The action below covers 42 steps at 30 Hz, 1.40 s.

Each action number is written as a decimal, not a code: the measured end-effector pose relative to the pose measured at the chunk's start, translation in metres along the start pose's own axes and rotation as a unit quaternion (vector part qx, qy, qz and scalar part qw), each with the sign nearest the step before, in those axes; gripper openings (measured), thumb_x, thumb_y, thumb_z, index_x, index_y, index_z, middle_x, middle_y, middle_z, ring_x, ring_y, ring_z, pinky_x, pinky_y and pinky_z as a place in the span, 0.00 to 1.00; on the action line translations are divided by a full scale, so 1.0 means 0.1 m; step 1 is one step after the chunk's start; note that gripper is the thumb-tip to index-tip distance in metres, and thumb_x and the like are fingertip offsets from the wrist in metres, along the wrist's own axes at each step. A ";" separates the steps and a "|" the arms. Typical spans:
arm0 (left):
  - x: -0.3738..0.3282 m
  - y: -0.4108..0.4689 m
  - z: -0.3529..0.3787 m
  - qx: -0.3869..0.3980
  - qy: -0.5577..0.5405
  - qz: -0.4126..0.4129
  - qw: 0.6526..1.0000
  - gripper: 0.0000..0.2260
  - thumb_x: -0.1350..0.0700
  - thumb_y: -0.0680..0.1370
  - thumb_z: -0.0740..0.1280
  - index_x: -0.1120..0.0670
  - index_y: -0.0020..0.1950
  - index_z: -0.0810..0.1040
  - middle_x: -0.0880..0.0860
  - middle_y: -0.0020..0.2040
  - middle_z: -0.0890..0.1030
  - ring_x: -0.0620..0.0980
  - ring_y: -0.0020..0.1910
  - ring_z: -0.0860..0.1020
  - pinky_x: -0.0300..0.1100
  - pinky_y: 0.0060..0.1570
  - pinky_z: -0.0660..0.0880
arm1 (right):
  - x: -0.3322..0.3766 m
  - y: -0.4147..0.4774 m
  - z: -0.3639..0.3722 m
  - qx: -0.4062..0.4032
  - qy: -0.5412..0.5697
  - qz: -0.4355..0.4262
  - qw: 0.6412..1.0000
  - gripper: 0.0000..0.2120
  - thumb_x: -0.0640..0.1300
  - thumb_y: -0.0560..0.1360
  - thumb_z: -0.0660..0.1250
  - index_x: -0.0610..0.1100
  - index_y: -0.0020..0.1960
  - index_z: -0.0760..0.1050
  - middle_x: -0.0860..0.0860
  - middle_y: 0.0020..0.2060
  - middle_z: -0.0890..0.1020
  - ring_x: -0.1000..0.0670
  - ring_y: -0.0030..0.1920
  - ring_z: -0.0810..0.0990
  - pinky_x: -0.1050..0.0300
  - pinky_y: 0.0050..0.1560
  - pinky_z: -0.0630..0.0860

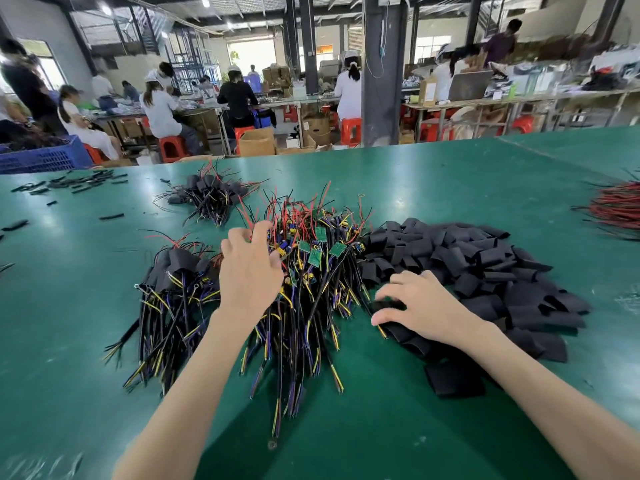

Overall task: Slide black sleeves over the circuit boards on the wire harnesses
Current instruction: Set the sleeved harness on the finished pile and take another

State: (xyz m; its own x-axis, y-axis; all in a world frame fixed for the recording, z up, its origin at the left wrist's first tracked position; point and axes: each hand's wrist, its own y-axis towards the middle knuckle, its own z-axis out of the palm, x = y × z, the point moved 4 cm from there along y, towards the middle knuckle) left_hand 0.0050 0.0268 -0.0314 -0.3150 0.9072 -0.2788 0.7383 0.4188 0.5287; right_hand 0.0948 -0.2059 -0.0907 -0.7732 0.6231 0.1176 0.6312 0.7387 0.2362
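Nearest the person, a lone flat sleeve (453, 377) lies on the green table (450, 188), apart from the rest. Just beyond it the right hand (426, 308) rests on the near left corner of the sleeve heap (485, 265), thumb and bent fingers closed round one black sleeve (391, 306). From here I cannot tell which way its open mouth faces. To its left, a little farther out, the left hand (249, 271) hangs over the harness pile (311, 299) with fingers spread apart and bent, their tips among the wires, clamped on nothing I can make out. The harnesses lie with their long axis running near to far: stripped yellow and purple ends point back at the person, while the green circuit boards (314, 257) sit at the far end with red leads fanning out beyond them. The boards lie just right of the left hand's fingertips, and left of and beyond the right hand, so the left hand is the closer one. I would guess it lifts out a harness and the sleeve is carried leftward to meet it. Left of the pile lies a sleeved bundle (173, 271), farther out a second bundle (211, 192), and far right a sheaf of red wires (616, 209).
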 end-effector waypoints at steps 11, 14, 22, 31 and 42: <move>-0.14 0.11 -0.04 -0.086 -0.020 0.055 0.995 0.11 0.55 0.77 0.67 0.58 0.57 0.79 0.57 0.59 0.74 0.60 0.60 0.68 0.52 0.57 0.64 | -0.06 0.00 0.02 0.040 0.087 0.038 0.995 0.14 0.58 0.71 0.68 0.56 0.54 0.72 0.56 0.45 0.68 0.56 0.48 0.65 0.54 0.53 0.60; -0.22 0.06 -0.24 -0.182 -0.008 0.119 0.976 0.09 0.57 0.76 0.69 0.59 0.54 0.79 0.60 0.62 0.74 0.63 0.63 0.68 0.58 0.61 0.64 | -0.04 -0.03 -0.01 0.037 0.115 0.040 0.992 0.13 0.54 0.71 0.70 0.55 0.52 0.71 0.56 0.51 0.69 0.55 0.53 0.66 0.53 0.55 0.59; -0.27 -0.27 -0.13 -0.144 0.011 0.274 0.951 0.08 0.58 0.75 0.67 0.55 0.53 0.81 0.51 0.55 0.79 0.52 0.62 0.68 0.59 0.67 0.58 | 0.09 -0.05 -0.07 0.063 0.122 0.037 0.990 0.14 0.48 0.72 0.70 0.49 0.55 0.70 0.53 0.53 0.74 0.51 0.56 0.69 0.50 0.61 0.64; -0.17 -0.45 -0.05 -0.111 0.026 0.254 0.960 0.11 0.62 0.72 0.73 0.52 0.52 0.81 0.47 0.46 0.80 0.49 0.55 0.71 0.58 0.66 0.57 | 0.08 -0.07 -0.24 -0.045 0.143 0.076 0.986 0.17 0.43 0.77 0.65 0.38 0.63 0.71 0.43 0.54 0.71 0.44 0.59 0.68 0.58 0.62 0.62; -0.21 -0.47 -0.03 -0.121 0.031 0.257 0.958 0.09 0.59 0.72 0.73 0.52 0.51 0.81 0.47 0.44 0.79 0.49 0.53 0.70 0.56 0.65 0.58 | -0.01 -0.08 -0.28 -0.131 0.230 0.119 0.957 0.16 0.42 0.74 0.69 0.39 0.61 0.73 0.48 0.50 0.72 0.49 0.52 0.73 0.62 0.53 0.64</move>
State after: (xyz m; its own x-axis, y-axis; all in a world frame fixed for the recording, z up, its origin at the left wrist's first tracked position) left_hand -0.0250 -0.0115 -0.0483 0.0126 0.9937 0.1113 0.6484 -0.0929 0.7556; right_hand 0.0895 -0.2195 -0.0661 -0.5928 0.5421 0.5955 0.8022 0.4631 0.3769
